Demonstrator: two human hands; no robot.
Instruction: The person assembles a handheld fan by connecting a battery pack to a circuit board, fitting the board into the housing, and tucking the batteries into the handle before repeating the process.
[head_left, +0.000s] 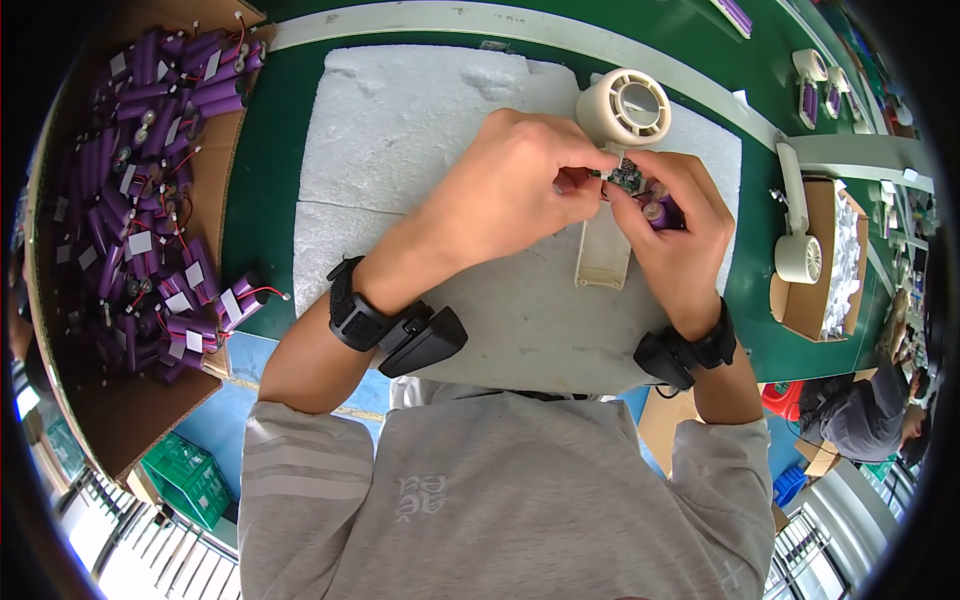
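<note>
- Nearest to the camera is the grey sweatshirt (500, 500) of the person, soft and matte, with both sleeves pushed up so the forearms are free.
- Each wrist carries a black band with a hard black device: the left one (395, 322) and the right one (685, 352).
- The left hand (510, 185) is closed narrow, its fingertips pinching a small green circuit board (625, 177), probably to keep it steady.
- The right hand (675, 235) is curled around a purple cylindrical battery (662, 212), smooth and glossy, held just beside the board. I cannot tell if the two parts are touching.
- Both hands work above a white foam sheet (420, 150), rough and grainy, which seems to protect the parts from the hard table.
- Under the hands lies a cream plastic handheld fan (622, 110), round head far, flat handle near, so its open body is close to the board.
- On the left, a brown cardboard box (100, 400) holds many purple batteries (150, 200) with red wires, within easy reach.
- The green table (260, 170) continues to the far right, where another cream fan (797, 250) rests on a small carton.
</note>
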